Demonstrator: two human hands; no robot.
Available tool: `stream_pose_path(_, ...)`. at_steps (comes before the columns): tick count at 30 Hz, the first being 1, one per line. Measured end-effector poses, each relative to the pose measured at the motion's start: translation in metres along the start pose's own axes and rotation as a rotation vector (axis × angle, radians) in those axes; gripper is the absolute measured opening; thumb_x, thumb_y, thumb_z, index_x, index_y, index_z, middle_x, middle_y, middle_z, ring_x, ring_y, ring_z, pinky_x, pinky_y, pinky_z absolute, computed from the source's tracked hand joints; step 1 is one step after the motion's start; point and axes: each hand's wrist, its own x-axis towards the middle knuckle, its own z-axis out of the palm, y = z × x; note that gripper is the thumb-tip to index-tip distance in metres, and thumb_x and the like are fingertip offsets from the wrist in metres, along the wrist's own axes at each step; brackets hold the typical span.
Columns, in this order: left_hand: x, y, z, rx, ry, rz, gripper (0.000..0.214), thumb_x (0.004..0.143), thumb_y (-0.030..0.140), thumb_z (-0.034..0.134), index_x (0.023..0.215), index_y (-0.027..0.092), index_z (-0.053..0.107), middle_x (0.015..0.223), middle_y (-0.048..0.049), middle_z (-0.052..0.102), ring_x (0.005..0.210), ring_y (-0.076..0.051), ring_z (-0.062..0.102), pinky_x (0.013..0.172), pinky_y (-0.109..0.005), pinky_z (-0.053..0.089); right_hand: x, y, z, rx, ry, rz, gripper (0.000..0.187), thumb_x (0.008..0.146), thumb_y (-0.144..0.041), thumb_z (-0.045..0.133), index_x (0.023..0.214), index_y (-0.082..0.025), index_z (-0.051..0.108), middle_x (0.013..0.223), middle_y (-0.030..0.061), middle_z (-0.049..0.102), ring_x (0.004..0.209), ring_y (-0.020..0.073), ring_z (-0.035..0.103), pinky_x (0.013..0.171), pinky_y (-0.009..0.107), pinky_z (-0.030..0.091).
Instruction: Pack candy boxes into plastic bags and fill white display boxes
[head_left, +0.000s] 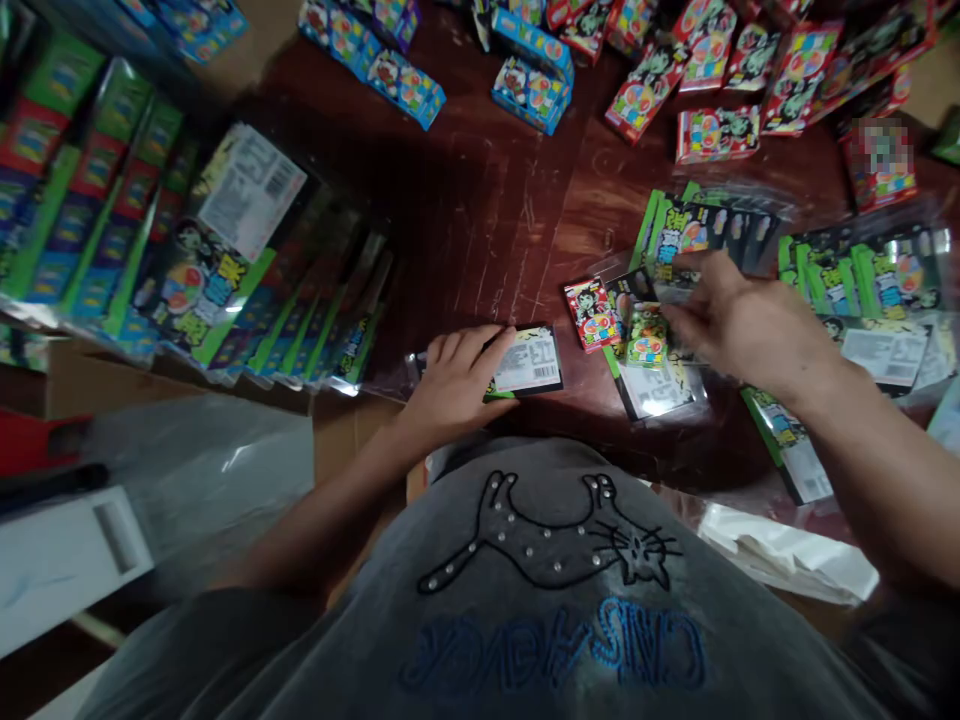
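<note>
My left hand lies fingers-down on a flat packet with a white barcode label, pressing it onto the dark wooden table. My right hand hovers, blurred, over a small green box and a clear plastic sleeve; its fingers look pinched near a green packet. A small red box lies just left of the green one.
Rows of bagged green and blue packs lean at the left. Blue boxes and red boxes are scattered at the far side. More bagged green packs lie right. White bags sit near my lap.
</note>
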Motion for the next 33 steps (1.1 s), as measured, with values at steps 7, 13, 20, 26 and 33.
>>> stream_pose_path(7,-0.005,-0.014,-0.004,0.003,0.010,0.027,0.092,0.098,0.073,0.065,0.171,0.021,0.042,0.162,-0.0192,0.055,0.140,-0.042,0.051,0.116,-0.055,0.039,0.000,0.013,0.013,0.006,-0.109,-0.506,0.120,0.087,-0.078,0.076,0.179,-0.026,0.020,0.186,0.0184,0.025,0.168,0.0524,0.026,0.133,0.080,0.024)
stream_pose_path(13,-0.010,-0.012,-0.003,-0.010,0.026,0.004,0.091,0.095,0.059,0.075,0.170,0.020,0.042,0.162,-0.0199,0.056,0.142,-0.043,0.052,0.117,-0.056,0.040,0.033,-0.001,0.044,0.075,-0.178,-0.547,0.132,0.087,-0.073,0.080,0.180,-0.015,0.005,0.184,0.0270,0.024,0.166,0.0507,0.033,0.131,0.072,0.036)
stream_pose_path(20,-0.040,0.003,-0.013,0.011,-0.020,-0.183,0.094,0.088,0.041,0.087,0.168,0.016,0.044,0.162,-0.0228,0.057,0.146,-0.043,0.054,0.120,-0.059,0.043,0.058,-0.045,0.071,0.047,-0.051,-0.775,0.107,0.094,-0.049,0.072,0.179,-0.022,0.013,0.183,0.0193,0.032,0.165,0.0461,0.037,0.134,0.082,0.014)
stream_pose_path(26,-0.057,-0.003,-0.004,-0.069,0.014,-0.345,0.103,0.083,0.051,0.092,0.168,0.017,0.045,0.164,-0.0221,0.056,0.149,-0.041,0.054,0.123,-0.059,0.044,0.079,-0.062,0.084,0.115,0.159,-0.782,0.072,0.095,-0.050,0.072,0.158,-0.020,0.057,0.134,0.0223,0.071,0.123,0.0446,0.070,0.121,0.077,0.046)
stream_pose_path(33,-0.061,-0.010,0.004,-0.058,0.138,-0.307,0.095,0.085,0.042,0.090,0.166,0.016,0.048,0.161,-0.0225,0.058,0.146,-0.042,0.056,0.120,-0.058,0.043,0.046,-0.086,0.074,0.161,-0.095,-0.775,0.065,0.099,-0.044,0.073,0.158,-0.022,0.057,0.150,0.0162,0.069,0.137,0.0379,0.066,0.134,0.078,0.027)
